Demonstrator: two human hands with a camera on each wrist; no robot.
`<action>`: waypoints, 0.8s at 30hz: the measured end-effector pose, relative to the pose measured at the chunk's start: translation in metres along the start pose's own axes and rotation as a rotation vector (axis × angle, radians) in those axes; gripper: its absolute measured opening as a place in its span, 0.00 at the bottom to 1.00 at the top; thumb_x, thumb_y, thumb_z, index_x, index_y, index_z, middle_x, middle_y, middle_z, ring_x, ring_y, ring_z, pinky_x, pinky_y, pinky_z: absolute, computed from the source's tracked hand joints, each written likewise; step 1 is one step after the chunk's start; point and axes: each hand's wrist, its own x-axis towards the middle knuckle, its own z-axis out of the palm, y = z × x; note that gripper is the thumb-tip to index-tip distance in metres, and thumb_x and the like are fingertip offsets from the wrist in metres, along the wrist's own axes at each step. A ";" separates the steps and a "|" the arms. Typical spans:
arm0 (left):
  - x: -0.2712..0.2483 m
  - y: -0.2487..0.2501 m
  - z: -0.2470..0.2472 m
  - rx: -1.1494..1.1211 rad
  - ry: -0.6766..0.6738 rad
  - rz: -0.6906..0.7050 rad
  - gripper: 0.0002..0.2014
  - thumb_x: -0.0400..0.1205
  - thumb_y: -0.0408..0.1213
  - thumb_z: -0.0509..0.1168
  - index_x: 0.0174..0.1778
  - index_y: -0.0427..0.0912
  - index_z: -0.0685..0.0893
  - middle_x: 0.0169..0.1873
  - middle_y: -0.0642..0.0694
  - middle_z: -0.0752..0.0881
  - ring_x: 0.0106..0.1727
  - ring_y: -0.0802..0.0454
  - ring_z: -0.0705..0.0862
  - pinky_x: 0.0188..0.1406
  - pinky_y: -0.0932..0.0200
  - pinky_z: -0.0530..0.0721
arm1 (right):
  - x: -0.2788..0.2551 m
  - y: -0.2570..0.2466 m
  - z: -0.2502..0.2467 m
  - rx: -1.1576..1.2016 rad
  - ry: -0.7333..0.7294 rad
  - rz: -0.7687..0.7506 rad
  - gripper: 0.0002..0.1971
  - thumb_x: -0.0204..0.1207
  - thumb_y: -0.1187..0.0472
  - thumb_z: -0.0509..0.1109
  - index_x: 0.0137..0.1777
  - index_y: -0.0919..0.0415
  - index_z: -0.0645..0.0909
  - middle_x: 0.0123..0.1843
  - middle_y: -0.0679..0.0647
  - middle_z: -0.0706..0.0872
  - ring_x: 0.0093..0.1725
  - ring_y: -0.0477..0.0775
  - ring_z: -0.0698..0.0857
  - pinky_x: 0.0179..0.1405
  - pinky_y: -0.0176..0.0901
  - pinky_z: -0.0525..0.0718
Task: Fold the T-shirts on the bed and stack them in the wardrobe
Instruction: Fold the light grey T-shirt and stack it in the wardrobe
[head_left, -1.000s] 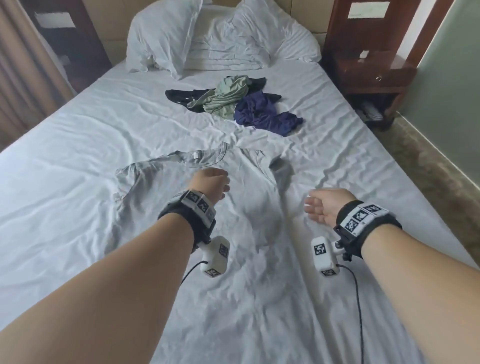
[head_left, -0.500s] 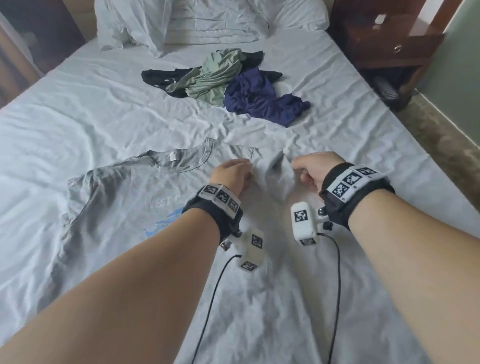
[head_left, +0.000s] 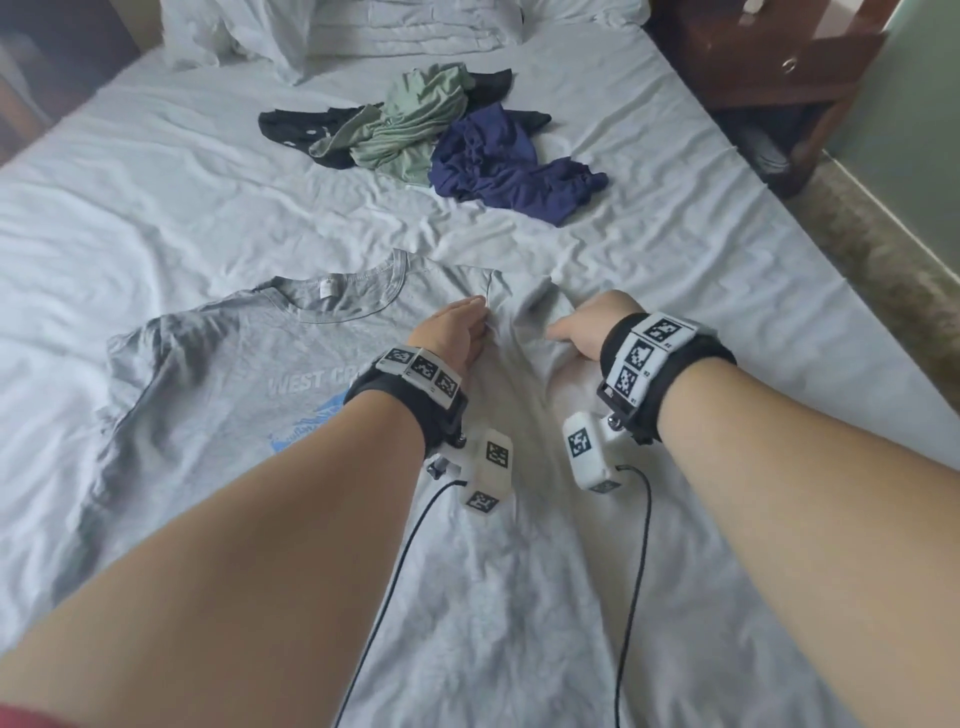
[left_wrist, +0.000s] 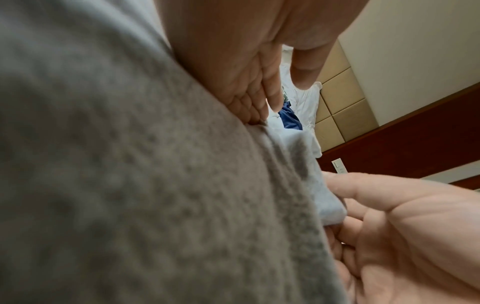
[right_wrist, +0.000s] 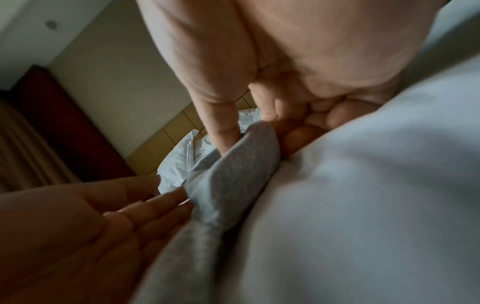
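A grey T-shirt (head_left: 218, 374) with a blue print lies face up on the white bed sheet (head_left: 156, 197), collar toward the pillows. My left hand (head_left: 457, 332) rests on its right shoulder; in the left wrist view the left hand (left_wrist: 259, 86) shows straight fingers pressing the grey T-shirt (left_wrist: 130, 164). My right hand (head_left: 576, 332) is just to the right, on the bunched sleeve. In the right wrist view the right hand (right_wrist: 259, 123) pinches a fold of the grey sleeve (right_wrist: 239, 160) between thumb and curled fingers.
A loose pile lies farther up the bed: a black shirt (head_left: 296, 130), a green shirt (head_left: 415, 119) and a navy shirt (head_left: 498, 161). Pillows (head_left: 363, 26) are at the head. A dark wooden nightstand (head_left: 769, 57) and floor (head_left: 883, 249) lie beyond the right edge.
Both hands moved forward and together onto the shirt's right shoulder. The right hand took hold of the bunched sleeve. The head view tilted down and closer.
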 end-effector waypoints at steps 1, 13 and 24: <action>0.001 0.003 0.000 0.034 -0.016 -0.002 0.15 0.86 0.31 0.70 0.69 0.37 0.85 0.50 0.45 0.90 0.49 0.54 0.89 0.46 0.66 0.88 | -0.003 -0.001 -0.003 0.082 0.007 -0.011 0.17 0.67 0.53 0.79 0.49 0.65 0.85 0.43 0.57 0.88 0.39 0.55 0.85 0.40 0.42 0.81; 0.021 -0.009 0.023 1.421 -0.244 0.191 0.42 0.79 0.55 0.74 0.88 0.56 0.62 0.85 0.43 0.64 0.83 0.41 0.68 0.81 0.52 0.67 | -0.026 0.037 0.007 0.699 0.032 0.092 0.13 0.82 0.72 0.61 0.50 0.55 0.83 0.43 0.61 0.86 0.31 0.60 0.88 0.37 0.64 0.92; 0.002 0.038 0.012 0.673 -0.029 0.271 0.25 0.86 0.59 0.63 0.66 0.41 0.86 0.60 0.42 0.88 0.61 0.40 0.87 0.57 0.50 0.82 | -0.040 -0.032 0.000 0.117 0.221 -0.256 0.12 0.81 0.63 0.61 0.61 0.54 0.79 0.45 0.59 0.90 0.37 0.59 0.89 0.34 0.42 0.83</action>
